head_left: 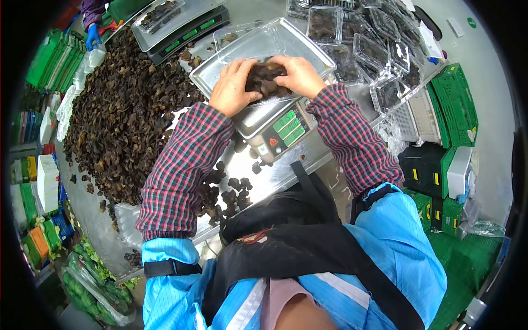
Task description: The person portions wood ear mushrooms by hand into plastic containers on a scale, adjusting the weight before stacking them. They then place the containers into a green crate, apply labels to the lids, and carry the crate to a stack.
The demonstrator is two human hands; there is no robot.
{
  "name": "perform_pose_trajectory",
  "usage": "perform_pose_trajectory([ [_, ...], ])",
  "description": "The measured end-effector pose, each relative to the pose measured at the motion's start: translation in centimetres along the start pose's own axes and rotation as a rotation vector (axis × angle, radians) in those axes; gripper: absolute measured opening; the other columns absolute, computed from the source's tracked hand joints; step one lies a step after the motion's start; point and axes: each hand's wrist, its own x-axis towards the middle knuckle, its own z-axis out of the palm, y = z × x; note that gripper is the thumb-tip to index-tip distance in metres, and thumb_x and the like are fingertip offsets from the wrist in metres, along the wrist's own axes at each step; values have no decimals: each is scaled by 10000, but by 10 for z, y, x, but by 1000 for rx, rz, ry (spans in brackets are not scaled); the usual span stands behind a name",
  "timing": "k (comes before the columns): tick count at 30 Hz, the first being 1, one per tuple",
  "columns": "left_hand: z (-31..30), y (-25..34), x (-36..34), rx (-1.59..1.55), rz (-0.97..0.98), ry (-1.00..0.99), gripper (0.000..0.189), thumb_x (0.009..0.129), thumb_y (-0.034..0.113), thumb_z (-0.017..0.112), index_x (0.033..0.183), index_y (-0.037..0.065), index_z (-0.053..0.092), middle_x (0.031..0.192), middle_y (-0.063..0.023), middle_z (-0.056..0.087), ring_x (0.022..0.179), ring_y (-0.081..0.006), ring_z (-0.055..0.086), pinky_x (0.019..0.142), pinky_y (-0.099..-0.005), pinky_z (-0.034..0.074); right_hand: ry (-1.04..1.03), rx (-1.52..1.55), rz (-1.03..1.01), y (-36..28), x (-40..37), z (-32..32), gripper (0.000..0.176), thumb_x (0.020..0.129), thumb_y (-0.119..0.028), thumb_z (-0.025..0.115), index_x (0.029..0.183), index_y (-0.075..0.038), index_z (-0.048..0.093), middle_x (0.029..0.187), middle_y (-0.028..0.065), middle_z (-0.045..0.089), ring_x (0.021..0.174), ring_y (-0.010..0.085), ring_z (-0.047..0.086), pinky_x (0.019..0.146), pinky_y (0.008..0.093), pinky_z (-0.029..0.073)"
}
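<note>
My left hand point(234, 88) and my right hand point(301, 76) close in from either side on a clump of brown wood ear mushrooms point(266, 82). Fingers of both curl against the clump. It appears to sit in a clear plastic box point(253, 50) with its lid raised behind, though my hands hide most of the box. Under it is the steel pan point(313, 50) of a weighing scale point(286, 137), whose green display faces me. To the left, a big heap of loose wood ears point(126, 110) covers the steel table.
A second scale point(190, 41) with a box on it stands at the back left. Several filled clear boxes point(324, 25) are stacked at the back right. Green crates point(454, 104) stand right. A person's blue-gloved hand point(92, 37) shows at the far left.
</note>
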Motion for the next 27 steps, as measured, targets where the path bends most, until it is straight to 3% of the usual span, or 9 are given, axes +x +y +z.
perform_pose_trajectory([
  [6,-19,0,-27,10,-60,112,743,676,161,803,1335,99,464,1424,-195,378,1284,-380,388,1077,-429,333,256,283,102,20,-23,-8,320,785,-93,686,1088,-8,631,966,122,702,884,226,680,816,317,524],
  [9,-28,-15,-55,-255,-191,206,540,756,126,751,1249,76,539,1337,-126,461,1200,-254,492,863,-361,511,124,630,45,-20,-45,4,281,809,-51,671,1083,-8,623,967,54,672,901,133,625,821,274,510],
  [12,-38,-38,-95,-354,-303,270,403,802,70,714,1185,72,590,1252,-82,507,1100,-198,534,813,-313,527,-149,691,-3,-73,-73,56,246,785,-60,671,1025,-23,634,940,90,652,903,191,639,803,315,502],
  [14,-46,-49,-119,-371,-444,218,386,845,95,689,1212,52,577,1165,-56,583,1087,-175,533,923,-306,454,-383,562,47,-95,-87,100,319,766,-168,701,1072,-105,636,985,104,671,924,255,656,808,374,503],
  [15,-48,-51,-130,-331,-453,200,380,854,104,684,1211,41,574,1148,-63,591,1030,-167,549,910,-306,460,-450,507,-77,-89,-88,136,319,773,-174,682,1085,-123,634,982,116,683,922,288,660,803,395,510],
  [17,-49,-62,-151,-359,-446,202,352,837,76,688,1172,33,590,1149,-62,577,1025,-173,548,894,-311,467,-354,289,-96,-93,-95,199,251,786,-128,671,1032,-109,623,957,110,673,833,300,666,724,407,526],
  [21,-56,-63,-182,-432,-545,195,321,830,47,680,1141,34,603,1112,-64,581,997,-168,548,842,-299,478,-411,520,-131,-110,-92,223,234,765,-117,654,999,-124,670,997,108,673,966,290,635,854,408,489],
  [24,-60,-73,-197,-445,-547,187,316,840,63,680,1145,38,601,1048,-57,595,958,-137,549,787,-276,479,-267,380,-212,-113,-93,235,224,762,-109,661,985,-114,675,1015,103,661,975,291,628,860,406,480],
  [27,-63,-66,-199,-468,-573,152,317,850,79,679,1153,41,594,980,-59,608,868,-112,564,755,-259,479,-328,432,-147,-115,-97,232,232,756,-130,674,988,-109,678,967,87,642,960,327,615,833,423,483],
])
